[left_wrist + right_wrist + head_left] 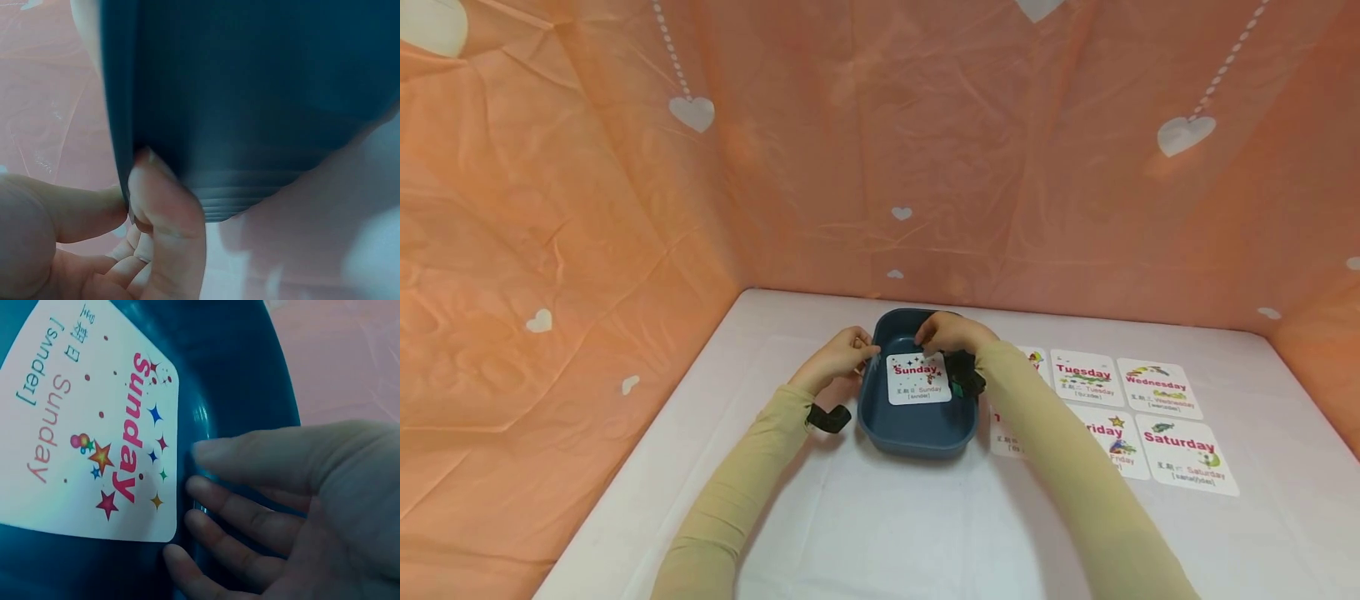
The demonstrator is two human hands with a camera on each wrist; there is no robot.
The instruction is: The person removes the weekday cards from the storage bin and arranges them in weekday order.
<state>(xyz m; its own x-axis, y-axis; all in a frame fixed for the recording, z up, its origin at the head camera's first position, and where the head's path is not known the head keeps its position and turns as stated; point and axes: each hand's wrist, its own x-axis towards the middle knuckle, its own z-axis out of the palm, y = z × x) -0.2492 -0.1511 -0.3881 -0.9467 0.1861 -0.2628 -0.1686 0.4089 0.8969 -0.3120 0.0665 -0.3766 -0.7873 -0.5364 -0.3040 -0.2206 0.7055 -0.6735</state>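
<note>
A dark blue plastic basin [917, 437] stands on the table, with a white "Sunday" flashcard [917, 392] lying face up in it. My left hand [842, 357] pinches the basin's left rim between thumb and forefinger, as the left wrist view shows with the hand [169, 212] at the wall. Over the basin's far right part is my right hand [953, 333]. In the right wrist view that hand [262, 506] has loosely bent fingers just beside the card's top edge [177, 425], with nothing between thumb and fingers.
To the basin's right lie two rows of day flashcards, among them Tuesday [1086, 377], Wednesday [1159, 389], Friday [1112, 442] and Saturday [1187, 454]. My right sleeve [1060, 442] covers some of them. An orange cloth [962, 167] with hearts hangs behind the white table [865, 533].
</note>
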